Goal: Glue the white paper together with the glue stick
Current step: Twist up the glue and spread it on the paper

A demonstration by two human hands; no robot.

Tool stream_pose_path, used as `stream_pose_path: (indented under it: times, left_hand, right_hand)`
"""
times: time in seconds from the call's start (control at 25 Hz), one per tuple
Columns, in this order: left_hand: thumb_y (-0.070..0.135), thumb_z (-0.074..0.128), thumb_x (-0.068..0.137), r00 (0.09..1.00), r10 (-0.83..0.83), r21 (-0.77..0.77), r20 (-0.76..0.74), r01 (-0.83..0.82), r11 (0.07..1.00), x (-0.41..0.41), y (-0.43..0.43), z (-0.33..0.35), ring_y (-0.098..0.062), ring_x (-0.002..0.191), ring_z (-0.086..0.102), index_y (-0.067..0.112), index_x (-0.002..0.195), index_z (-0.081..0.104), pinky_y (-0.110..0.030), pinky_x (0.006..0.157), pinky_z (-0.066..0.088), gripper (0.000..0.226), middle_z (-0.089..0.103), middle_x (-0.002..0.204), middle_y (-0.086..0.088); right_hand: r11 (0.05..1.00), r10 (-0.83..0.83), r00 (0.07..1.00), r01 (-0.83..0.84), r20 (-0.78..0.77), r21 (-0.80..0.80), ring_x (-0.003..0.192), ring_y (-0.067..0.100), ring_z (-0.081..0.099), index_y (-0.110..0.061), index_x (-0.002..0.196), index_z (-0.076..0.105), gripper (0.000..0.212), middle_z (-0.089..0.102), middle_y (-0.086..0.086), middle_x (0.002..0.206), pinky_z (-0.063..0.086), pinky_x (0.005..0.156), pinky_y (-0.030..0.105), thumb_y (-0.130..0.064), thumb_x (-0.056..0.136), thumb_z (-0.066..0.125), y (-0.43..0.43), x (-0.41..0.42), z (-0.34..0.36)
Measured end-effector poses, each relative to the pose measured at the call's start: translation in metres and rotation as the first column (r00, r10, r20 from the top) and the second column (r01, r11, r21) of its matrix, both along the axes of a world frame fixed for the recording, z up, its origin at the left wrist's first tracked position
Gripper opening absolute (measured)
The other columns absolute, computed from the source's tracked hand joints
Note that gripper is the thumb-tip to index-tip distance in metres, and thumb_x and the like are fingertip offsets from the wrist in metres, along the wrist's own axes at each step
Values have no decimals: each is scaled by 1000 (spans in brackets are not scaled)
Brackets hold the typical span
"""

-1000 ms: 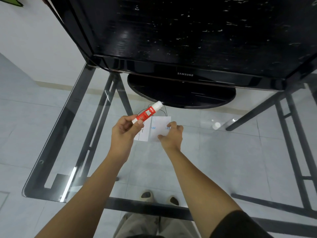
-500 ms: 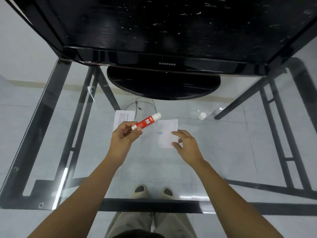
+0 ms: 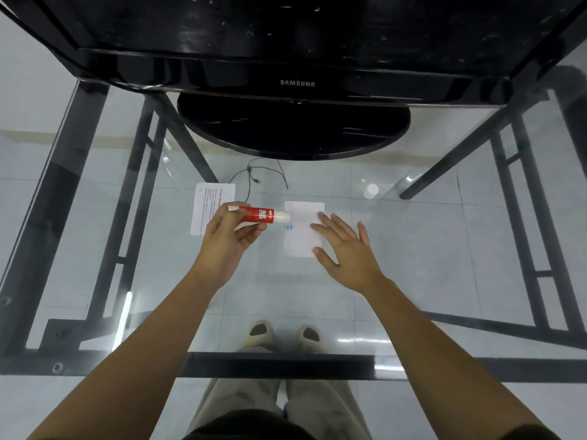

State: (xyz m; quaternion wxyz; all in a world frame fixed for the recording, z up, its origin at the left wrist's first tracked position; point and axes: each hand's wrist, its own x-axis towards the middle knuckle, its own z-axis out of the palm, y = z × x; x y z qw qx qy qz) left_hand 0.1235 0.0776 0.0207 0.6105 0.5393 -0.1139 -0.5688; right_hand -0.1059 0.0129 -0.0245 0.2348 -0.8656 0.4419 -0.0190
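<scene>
While left hand (image 3: 227,246) pinches glue stick (image 3: 259,215) by red barrel, right hand (image 3: 346,249) lies flat, fingers (image 3: 332,225) spread, on white paper (image 3: 301,230), near front of monitor stand (image 3: 292,128). Judgement: paper light, limp, slippery on glass table (image 3: 413,249); pin near edge, not lift.

Red glue stick (image 3: 258,215) beside flat white paper (image 3: 301,230)

A glass tabletop (image 3: 413,274) on a black metal frame carries a Samsung monitor's round black base (image 3: 292,134) at its far side; nearer lie a printed white sheet (image 3: 205,214) and, to its right, a white paper (image 3: 300,239); a small white cap (image 3: 371,190) stands further right.
</scene>
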Motion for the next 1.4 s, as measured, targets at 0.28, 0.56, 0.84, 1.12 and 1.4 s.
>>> stream_pose_path:
  times: [0.28, 0.56, 0.84, 1.12, 1.4]
  left_hand:
    - [15, 69, 80, 950, -134, 18, 282, 135, 991, -6, -6, -4, -14, 75, 64, 20, 85, 57, -19, 71, 52, 14, 66, 82, -5]
    - [29, 75, 74, 511, -408, 186, 757, 430, 884, -13, -4, -3, -8, 82, 65, 31, 91, 61, -20, 75, 55, 23, 69, 90, 8]
    - [33, 73, 76, 290, -484, 286, 826, 524, 802, -12, 0, -3, -3, 77, 63, 32, 101, 59, -3, 68, 46, 29, 65, 93, 10]
    - [32, 72, 78, 162, -446, 281, 880, 580, 765, -19, -5, -1, -8, 78, 62, 18, 101, 63, -14, 73, 51, 28, 68, 94, 5]
    - [29, 73, 77, 171, -366, 237, 915, 507, 828, -21, -15, 0, -3, 72, 59, 16, 97, 63, -2, 68, 45, 26, 65, 88, 9]
  right_hand:
    - [992, -35, 999, 33, -8, -121, 142, 7, 16, -29, 138, 34, 52, 25, -12, 153, -3, 113, 40, -50, 90, 33, 4, 0, -9]
    - [988, -35, 999, 33, -10, -154, 141, 11, 20, -29, 138, 34, 56, 29, -9, 152, -1, 114, 44, -55, 88, 35, 3, 0, -15]
    - [986, -51, 999, 51, 4, -161, 141, 12, 22, -29, 138, 35, 58, 32, -8, 151, -1, 113, 44, -57, 87, 36, 2, 1, -18]
    - [984, -52, 999, 52, 0, -168, 141, 13, 23, -29, 138, 35, 59, 32, -8, 151, -3, 113, 42, -59, 87, 37, 1, 2, -19]
    - [984, -51, 998, 54, 21, -172, 140, 12, 24, -29, 137, 36, 58, 33, -8, 150, -1, 113, 44, -58, 86, 37, 1, 1, -19]
